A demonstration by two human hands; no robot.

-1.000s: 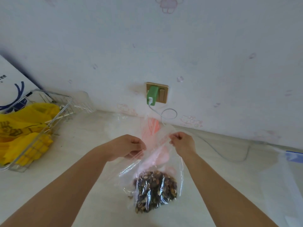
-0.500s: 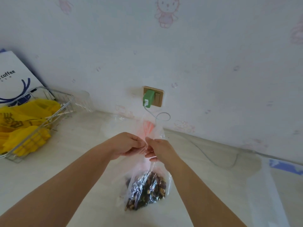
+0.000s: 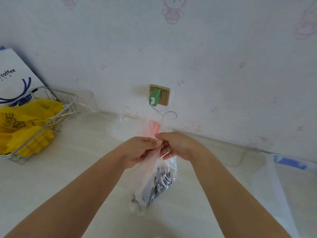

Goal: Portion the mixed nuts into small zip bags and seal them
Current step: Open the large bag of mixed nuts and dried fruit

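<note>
Both hands meet at the bag's [image 3: 155,182] neck: left hand [image 3: 140,151] and right hand [image 3: 176,146] pinch the gathered top, knuckles touching, nuts [image 3: 161,182] slumped at the bottom just over the counter [image 3: 82,169]. Looks like the big bag is being handled ahead of portioning; next they'll need a small zip bag within reach. Basket [image 3: 56,107] sits well left, wall close behind, open counter near the person
</note>
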